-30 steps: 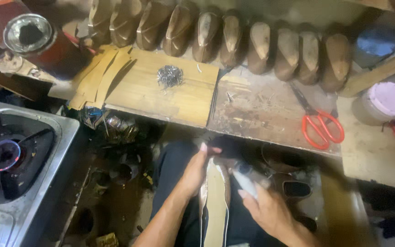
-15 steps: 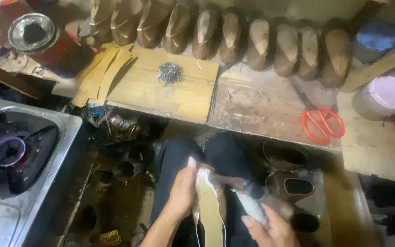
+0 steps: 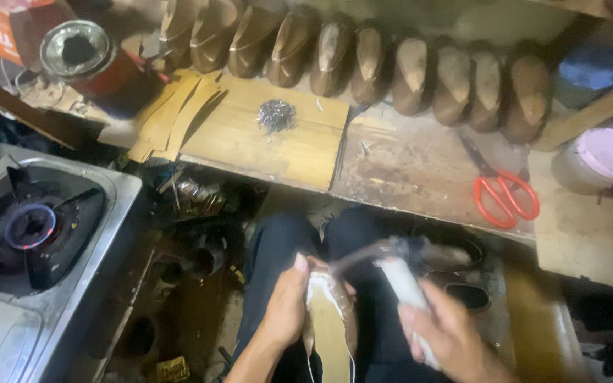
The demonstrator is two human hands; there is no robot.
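Shoe last [image 3: 329, 330] with pale insole upward, resting on lap between dark-trousered knees, below front edge of workbench [image 3: 420, 177]. Left hand [image 3: 285, 308] closed around left side of last, thumb raised at toe end, fingers wrapped under and out of sight. Right hand [image 3: 448, 337] clenched on pale handle of hammer [image 3: 391, 266], fingers pressed together around grip; head blurred, just above toe of last. On bench: pile of small nails [image 3: 276, 115] on wooden board [image 3: 271, 135], red-handled scissors [image 3: 501, 191], row of wooden lasts [image 3: 391, 64] along back. Lit gas burner [image 3: 30, 227] at left. Pink-lidded jar [image 3: 604, 159] at right.
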